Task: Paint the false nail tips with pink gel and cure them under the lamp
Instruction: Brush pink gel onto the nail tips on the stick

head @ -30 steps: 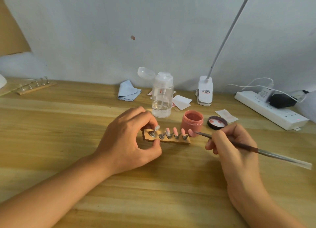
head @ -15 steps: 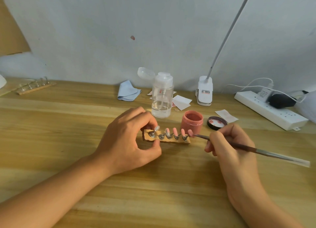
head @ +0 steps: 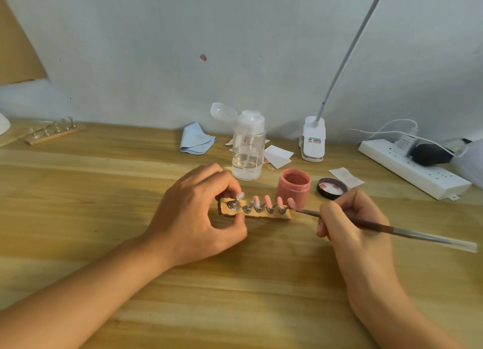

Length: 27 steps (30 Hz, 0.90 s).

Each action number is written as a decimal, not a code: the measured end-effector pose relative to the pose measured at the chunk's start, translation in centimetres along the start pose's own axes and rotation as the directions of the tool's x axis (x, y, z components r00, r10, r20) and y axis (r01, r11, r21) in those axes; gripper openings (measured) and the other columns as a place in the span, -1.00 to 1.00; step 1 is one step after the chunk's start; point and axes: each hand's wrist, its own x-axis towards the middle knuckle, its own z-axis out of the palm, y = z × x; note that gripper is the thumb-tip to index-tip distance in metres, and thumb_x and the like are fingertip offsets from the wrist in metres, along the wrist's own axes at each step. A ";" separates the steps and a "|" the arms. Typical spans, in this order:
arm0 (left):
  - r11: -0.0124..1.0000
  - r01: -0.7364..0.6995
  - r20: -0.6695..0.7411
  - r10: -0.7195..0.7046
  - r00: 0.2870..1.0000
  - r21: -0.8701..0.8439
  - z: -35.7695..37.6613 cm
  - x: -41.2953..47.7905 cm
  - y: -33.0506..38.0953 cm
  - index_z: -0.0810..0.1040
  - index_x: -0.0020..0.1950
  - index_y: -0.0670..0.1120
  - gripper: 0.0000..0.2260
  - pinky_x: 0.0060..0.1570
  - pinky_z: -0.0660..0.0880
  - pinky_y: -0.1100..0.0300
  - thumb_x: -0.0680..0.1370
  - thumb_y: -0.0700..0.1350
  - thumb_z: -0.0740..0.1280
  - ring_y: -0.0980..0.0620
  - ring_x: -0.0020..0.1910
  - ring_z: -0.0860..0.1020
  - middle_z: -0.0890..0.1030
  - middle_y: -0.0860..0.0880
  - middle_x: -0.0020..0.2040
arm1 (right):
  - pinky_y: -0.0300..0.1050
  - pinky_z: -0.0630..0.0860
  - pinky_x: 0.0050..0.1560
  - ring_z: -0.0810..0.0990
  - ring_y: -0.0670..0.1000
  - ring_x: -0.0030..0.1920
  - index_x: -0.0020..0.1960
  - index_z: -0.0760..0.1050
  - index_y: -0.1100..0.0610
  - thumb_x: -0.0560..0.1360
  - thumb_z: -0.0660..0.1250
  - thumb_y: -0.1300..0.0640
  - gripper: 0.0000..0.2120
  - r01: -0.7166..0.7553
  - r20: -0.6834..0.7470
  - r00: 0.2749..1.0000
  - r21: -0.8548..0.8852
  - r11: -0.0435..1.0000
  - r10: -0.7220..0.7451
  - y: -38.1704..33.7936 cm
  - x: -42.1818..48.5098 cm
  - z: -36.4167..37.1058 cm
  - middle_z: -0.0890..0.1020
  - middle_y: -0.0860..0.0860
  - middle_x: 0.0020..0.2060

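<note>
A small wooden holder (head: 261,214) lies on the table with several false nail tips on metal stands. Most tips are pink (head: 268,200); the leftmost tip (head: 240,195) is still clear. My left hand (head: 194,212) pinches the holder's left end between thumb and forefinger. My right hand (head: 351,225) grips a thin brush (head: 407,232), whose bristle end touches the rightmost pink tip (head: 291,203). An open pink gel jar (head: 294,188) stands just behind the holder, its black lid (head: 332,188) lying to the right.
A clear pump bottle (head: 248,150) stands behind the holder, with a blue cloth (head: 196,142) and paper wipes (head: 277,155) nearby. A white clip lamp base (head: 313,139) and a power strip (head: 413,169) sit at the back right. A second nail holder (head: 55,133) lies far left.
My right hand has shifted slightly left, bringing the brush tip onto the rightmost pink nail tip. My left hand has kept its hold on the wooden holder.
</note>
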 end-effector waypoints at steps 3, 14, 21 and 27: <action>1.000 -0.002 0.000 0.002 1.000 0.002 0.0 0.0 0.0 0.48 -0.18 0.01 -0.85 -0.24 0.40 0.18 0.32 0.01 0.37 0.13 -0.24 0.42 0.39 0.19 -0.24 | -0.38 0.21 -0.54 0.29 -0.15 -0.54 -0.28 0.31 0.35 0.38 0.34 0.28 -0.78 0.009 0.000 1.000 -0.007 1.000 -0.009 0.2 0.0 -0.1 0.42 0.13 -0.52; 1.000 -0.014 0.002 0.014 1.000 0.010 0.0 -0.1 0.0 0.49 -0.17 0.01 -0.85 -0.23 0.39 0.21 0.32 0.00 0.38 0.15 -0.24 0.41 0.37 0.20 -0.23 | -0.37 0.27 -0.47 0.38 -0.14 -0.49 -0.26 0.34 0.36 0.31 0.29 0.22 -0.80 0.044 -0.004 0.999 0.021 0.999 -0.044 -0.2 -0.2 0.0 0.47 0.15 -0.50; 0.999 -0.029 0.007 0.029 1.000 0.016 -0.1 -0.1 0.2 0.51 -0.16 -0.02 -0.85 -0.23 0.38 0.22 0.35 0.00 0.37 0.15 -0.23 0.41 0.38 0.19 -0.22 | -0.28 0.26 -0.44 0.35 -0.01 -0.45 -0.24 0.36 0.27 0.33 0.23 0.26 -0.92 0.218 -0.032 0.975 -0.025 0.976 -0.219 -0.8 -0.7 -0.3 0.49 0.24 -0.39; 0.998 -0.045 0.014 0.045 0.999 0.034 -0.2 -0.1 0.5 0.54 -0.16 -0.05 -0.86 -0.21 0.43 0.14 0.34 -0.04 0.39 0.07 -0.23 0.45 0.45 0.11 -0.21 | -0.31 0.28 -0.44 0.39 -0.09 -0.47 -0.26 0.35 0.31 0.31 0.23 0.26 -0.89 0.171 -0.031 0.985 -0.009 0.985 -0.171 -0.6 -0.4 -0.1 0.48 0.21 -0.46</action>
